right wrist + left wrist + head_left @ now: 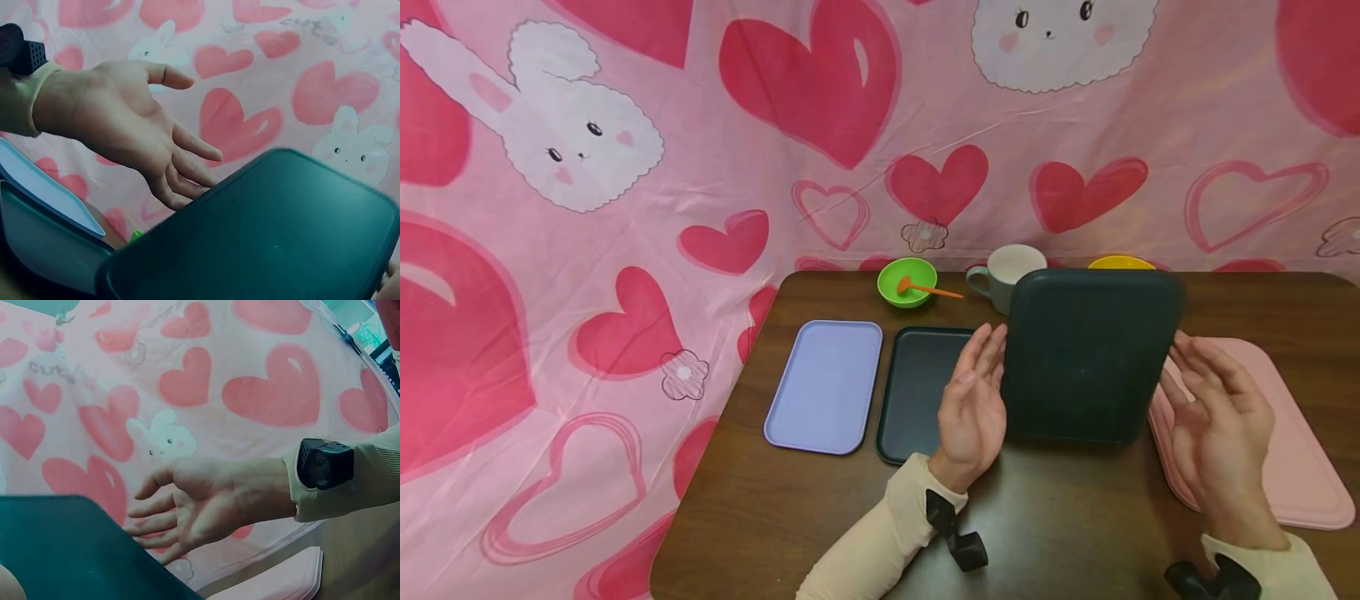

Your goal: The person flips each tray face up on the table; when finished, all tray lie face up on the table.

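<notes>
A dark green tray (1093, 358) stands raised and tilted upright over the table, between my two hands. My left hand (973, 421) is at its left edge, fingers fairly straight and thumb free of it. At the opposite edge is my right hand (1221, 425), palm turned inward, its fingers extended and touching the rim. The right wrist view looks across at the left hand (128, 119), whose fingertips go behind the tray (262, 231). In the left wrist view the right hand (200, 506) meets the tray (81, 550) with its fingertips, thumb apart.
On the table (760, 525), a lavender tray (825, 387) and another dark tray (917, 392) lie left; a pink tray (1300, 450) lies right, partly under the right hand. Behind are a green bowl (891, 279) with an orange spoon (936, 292), a mug (1003, 287) and a yellow item (1120, 262).
</notes>
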`<state>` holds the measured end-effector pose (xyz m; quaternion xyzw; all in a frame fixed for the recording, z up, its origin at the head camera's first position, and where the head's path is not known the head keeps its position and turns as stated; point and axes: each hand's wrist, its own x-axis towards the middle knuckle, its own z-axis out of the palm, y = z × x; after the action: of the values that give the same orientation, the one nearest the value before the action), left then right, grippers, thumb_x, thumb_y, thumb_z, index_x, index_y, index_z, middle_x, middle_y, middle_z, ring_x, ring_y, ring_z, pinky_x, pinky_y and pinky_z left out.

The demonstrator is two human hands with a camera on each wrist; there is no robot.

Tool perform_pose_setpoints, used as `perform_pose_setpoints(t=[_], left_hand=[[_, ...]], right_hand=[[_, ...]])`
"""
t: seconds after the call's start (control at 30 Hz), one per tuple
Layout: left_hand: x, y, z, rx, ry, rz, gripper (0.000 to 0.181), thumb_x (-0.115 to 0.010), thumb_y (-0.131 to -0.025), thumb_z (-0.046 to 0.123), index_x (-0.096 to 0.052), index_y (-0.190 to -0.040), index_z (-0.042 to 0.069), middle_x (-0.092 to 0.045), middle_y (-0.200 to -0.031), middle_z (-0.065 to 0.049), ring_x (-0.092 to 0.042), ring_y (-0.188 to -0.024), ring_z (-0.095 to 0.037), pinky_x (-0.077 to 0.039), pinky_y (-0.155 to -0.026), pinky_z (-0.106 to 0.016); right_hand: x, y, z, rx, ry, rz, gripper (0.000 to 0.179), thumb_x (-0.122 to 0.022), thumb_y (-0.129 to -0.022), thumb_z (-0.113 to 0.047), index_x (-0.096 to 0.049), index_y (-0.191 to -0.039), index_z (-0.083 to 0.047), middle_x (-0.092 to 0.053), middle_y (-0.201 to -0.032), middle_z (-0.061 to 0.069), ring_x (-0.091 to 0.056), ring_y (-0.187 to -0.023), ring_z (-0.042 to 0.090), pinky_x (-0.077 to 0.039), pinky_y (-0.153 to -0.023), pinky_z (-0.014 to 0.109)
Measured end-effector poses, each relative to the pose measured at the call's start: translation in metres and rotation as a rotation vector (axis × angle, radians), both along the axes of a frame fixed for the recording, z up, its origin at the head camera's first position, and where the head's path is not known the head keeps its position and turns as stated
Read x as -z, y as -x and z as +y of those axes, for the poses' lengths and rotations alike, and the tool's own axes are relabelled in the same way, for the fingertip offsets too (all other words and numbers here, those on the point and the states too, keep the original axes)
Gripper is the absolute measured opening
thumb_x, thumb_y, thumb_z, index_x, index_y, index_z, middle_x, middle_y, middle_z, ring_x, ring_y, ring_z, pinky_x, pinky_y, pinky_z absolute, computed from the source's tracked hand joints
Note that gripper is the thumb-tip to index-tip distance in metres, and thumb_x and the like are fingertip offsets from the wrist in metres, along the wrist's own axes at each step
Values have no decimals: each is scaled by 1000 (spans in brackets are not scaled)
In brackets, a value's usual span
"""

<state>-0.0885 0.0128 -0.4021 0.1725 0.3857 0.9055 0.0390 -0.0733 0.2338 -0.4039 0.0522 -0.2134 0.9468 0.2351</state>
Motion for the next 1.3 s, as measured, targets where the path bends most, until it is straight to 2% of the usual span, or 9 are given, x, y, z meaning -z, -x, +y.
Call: perform_pose_setpoints(t=[0.13,0.33,0.47,0.67,0.77,0.87,1.0,1.13,1.3], left_hand=[[4,-1,2,-20,-72,2,62,-21,-97,27,-22,-155,3,-23,-165,-22,-20,-154,-30,-1,-127,-49],[8,0,4,-42,-176,21,57,-13,-99,29,-32,-149,10,-46,-155,-2,-35,-147,-18,-14,-127,-35],[9,1,4,-67,-198,10,55,-14,-100,29,-39,-146,10,-50,-152,-4,-42,-143,-17,-24,-122,-29],[7,3,5,-101,-254,-25,50,-21,-99,30,-44,-140,12,-49,-152,-9,-31,-152,-28,-25,-123,-30],[5,3,6,-119,-226,-52,49,-23,-98,30,-44,-140,13,-43,-157,-12,-25,-155,-31,-19,-126,-36],[6,2,6,-121,-162,-71,49,-24,-95,22,-41,-140,12,-32,-163,-18,-20,-156,-33,-8,-129,-45],[7,-1,6,-115,-83,-45,58,-30,-87,-1,-35,-144,7,-25,-166,-19,-14,-157,-35,2,-128,-53],[9,-1,7,-126,-26,-20,83,-33,-68,-21,-32,-147,4,-23,-166,-17,-13,-158,-32,2,-128,-53],[10,0,7,-127,-12,-33,97,-29,-55,-27,-31,-147,5,-22,-167,-15,-11,-158,-30,3,-128,-51]], right_hand=[[-2,0,-4,39,30,58,32,-31,-96,19,-52,-120,26,-67,-114,36,-68,-108,45,-58,-91,49],[-4,-1,-13,173,9,4,32,-30,-99,9,-58,-104,22,-70,-102,30,-70,-97,39,-57,-94,45],[-1,-2,-11,113,195,50,40,-21,-97,2,-56,-95,20,-69,-102,37,-69,-94,47,-56,-93,50],[3,-6,-4,-8,349,55,42,-25,-95,-7,-58,-96,19,-66,-115,38,-65,-107,50,-48,-108,51],[3,-6,-8,20,263,58,41,-21,-97,2,-58,-98,20,-67,-115,37,-66,-109,49,-49,-108,49],[2,-5,-14,111,128,60,32,-26,-94,17,-57,-99,22,-68,-111,37,-69,-105,47,-53,-99,48],[2,-5,-14,89,141,100,32,-27,-88,28,-56,-101,25,-66,-112,40,-69,-104,50,-53,-96,51],[3,-4,-15,105,86,77,36,-24,-89,28,-57,-101,23,-67,-113,38,-70,-104,47,-54,-95,49],[4,-5,-13,54,137,90,39,-19,-90,26,-57,-101,23,-67,-113,39,-69,-106,48,-54,-96,50]])
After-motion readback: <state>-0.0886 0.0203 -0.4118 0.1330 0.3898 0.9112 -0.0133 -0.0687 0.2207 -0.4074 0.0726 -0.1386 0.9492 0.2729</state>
